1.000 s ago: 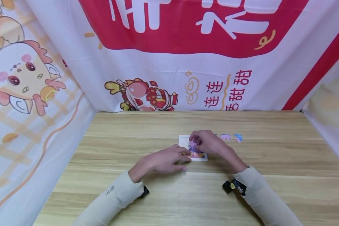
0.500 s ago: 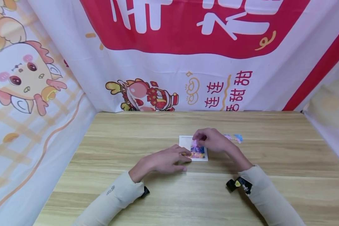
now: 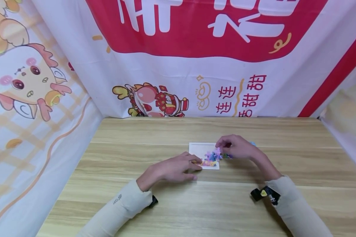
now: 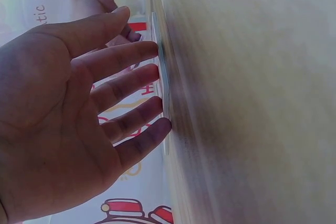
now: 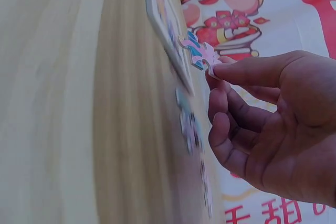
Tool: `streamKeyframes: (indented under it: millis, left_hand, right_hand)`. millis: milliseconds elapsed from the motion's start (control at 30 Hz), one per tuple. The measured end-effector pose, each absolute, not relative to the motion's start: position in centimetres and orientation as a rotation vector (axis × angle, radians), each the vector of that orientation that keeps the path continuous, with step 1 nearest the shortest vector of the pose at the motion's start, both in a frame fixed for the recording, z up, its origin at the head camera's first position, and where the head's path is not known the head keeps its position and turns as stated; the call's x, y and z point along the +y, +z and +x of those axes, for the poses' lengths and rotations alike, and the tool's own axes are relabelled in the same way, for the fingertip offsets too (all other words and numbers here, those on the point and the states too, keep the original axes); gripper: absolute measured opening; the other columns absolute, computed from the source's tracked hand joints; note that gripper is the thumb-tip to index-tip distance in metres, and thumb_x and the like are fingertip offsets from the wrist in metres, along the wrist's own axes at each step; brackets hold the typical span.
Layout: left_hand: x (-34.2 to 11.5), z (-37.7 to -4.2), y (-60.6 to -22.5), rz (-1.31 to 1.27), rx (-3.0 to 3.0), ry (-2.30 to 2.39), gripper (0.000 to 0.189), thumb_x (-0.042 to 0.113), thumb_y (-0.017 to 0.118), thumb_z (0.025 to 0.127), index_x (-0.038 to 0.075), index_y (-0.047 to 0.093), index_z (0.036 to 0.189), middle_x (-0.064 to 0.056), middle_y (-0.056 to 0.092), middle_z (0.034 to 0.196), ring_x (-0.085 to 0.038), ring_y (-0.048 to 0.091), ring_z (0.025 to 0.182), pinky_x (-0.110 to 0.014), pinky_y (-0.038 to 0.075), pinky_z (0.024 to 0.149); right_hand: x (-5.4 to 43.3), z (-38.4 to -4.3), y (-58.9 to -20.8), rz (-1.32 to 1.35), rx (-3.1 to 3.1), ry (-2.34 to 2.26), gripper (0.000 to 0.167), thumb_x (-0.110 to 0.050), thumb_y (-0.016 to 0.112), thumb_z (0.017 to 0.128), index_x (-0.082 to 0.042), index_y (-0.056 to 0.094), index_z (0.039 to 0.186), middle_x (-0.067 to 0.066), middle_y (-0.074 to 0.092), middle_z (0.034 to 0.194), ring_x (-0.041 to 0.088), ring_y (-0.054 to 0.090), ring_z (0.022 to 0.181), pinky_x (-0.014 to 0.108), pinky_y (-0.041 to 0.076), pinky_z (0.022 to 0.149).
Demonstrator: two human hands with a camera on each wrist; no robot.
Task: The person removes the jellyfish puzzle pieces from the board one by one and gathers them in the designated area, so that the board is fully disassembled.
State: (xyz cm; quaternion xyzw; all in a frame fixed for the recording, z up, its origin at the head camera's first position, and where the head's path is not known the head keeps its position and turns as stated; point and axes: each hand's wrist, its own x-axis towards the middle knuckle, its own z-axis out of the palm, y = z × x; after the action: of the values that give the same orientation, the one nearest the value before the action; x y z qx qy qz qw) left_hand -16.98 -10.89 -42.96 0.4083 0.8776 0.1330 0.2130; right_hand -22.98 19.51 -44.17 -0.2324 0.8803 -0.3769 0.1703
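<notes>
My right hand pinches a pink and blue jigsaw piece between thumb and fingertips, its other fingers curled loosely. In the head view this hand is at the right edge of a thin white puzzle board. Several joined pieces in yellow, pink and purple fill the board's near part, while its far left part shows bare white. My left hand lies with fingers spread, fingertips resting on the board's near left edge. The left palm faces its wrist camera and holds nothing.
Loose jigsaw pieces lie on the wooden table right of the board, some hidden under my right hand. A blue one peeks out beyond it. Printed cloth hangs along the table's back edge and left side.
My right hand has moved right, from over the board to its right edge, with the jigsaw piece in its fingers, and now covers most loose pieces. The left hand stays in place.
</notes>
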Motion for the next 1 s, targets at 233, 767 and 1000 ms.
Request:
streamKeyframes:
  millis: [233,767,1000]
  left_hand:
    - [-10.8,-17.0,-43.0,1.109,2.434,0.381,0.049,0.040,0.061,0.110,0.022,0.059,0.155,0.004,0.046,0.168,-0.019,0.039,0.155,-0.041,0.039,0.129]
    - [-10.8,-17.1,-43.2,1.101,2.432,0.386,0.048,0.041,0.060,0.110,0.024,0.060,0.155,0.006,0.046,0.168,-0.018,0.038,0.156,-0.041,0.039,0.129]
    - [-10.7,-17.1,-43.1,1.092,2.437,0.387,0.047,0.041,0.061,0.110,0.024,0.061,0.154,0.006,0.047,0.167,-0.018,0.039,0.155,-0.040,0.040,0.128]
  right_hand:
    - [21.5,-22.6,-44.1,-0.646,2.472,-1.098,0.017,-0.004,0.066,0.103,-0.005,0.075,0.117,0.010,0.076,0.107,0.021,0.067,0.097,0.029,0.057,0.083]
    - [25.5,-22.3,-44.1,-0.571,2.531,-1.042,0.017,-0.004,0.066,0.103,-0.005,0.074,0.118,0.008,0.075,0.110,0.021,0.064,0.102,0.032,0.053,0.089]
    - [26.3,-22.4,-44.3,-0.560,2.515,-1.042,0.018,-0.002,0.067,0.100,-0.005,0.075,0.116,0.007,0.075,0.106,0.020,0.065,0.099,0.029,0.054,0.087]
